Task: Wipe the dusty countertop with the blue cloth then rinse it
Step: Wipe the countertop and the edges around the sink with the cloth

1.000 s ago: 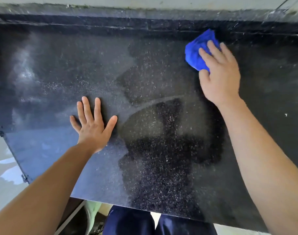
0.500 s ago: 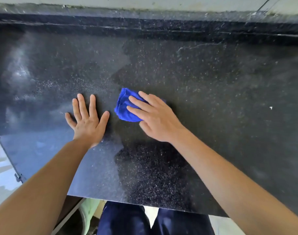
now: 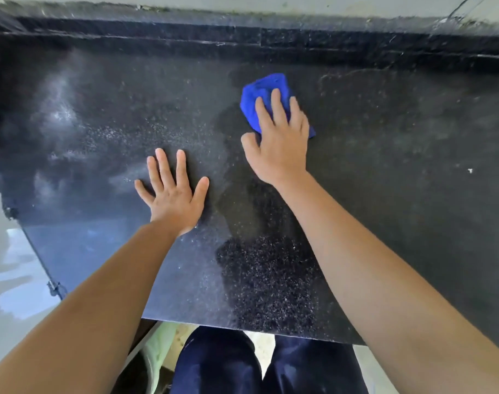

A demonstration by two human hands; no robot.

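Note:
A black speckled countertop [image 3: 399, 166] fills the view, hazy with pale dust on its left part and darker where it has been wiped in the middle and right. A bunched blue cloth [image 3: 261, 93] lies on it above centre. My right hand [image 3: 279, 140] presses down on the cloth, fingers spread over it, covering its near half. To the left and nearer to me, my left hand [image 3: 171, 194] rests flat on the stone with its fingers apart, holding nothing.
A raised black backsplash ledge [image 3: 242, 38] runs along the far edge below a pale wall. The counter's left edge [image 3: 35, 251] drops to a grey floor. My dark trouser legs [image 3: 219, 362] stand below the near edge. A small white speck [image 3: 470, 170] lies at the right.
My right hand slid the cloth from the far right down to beside my left hand, then back up and to the right to the middle. My left hand stayed planted.

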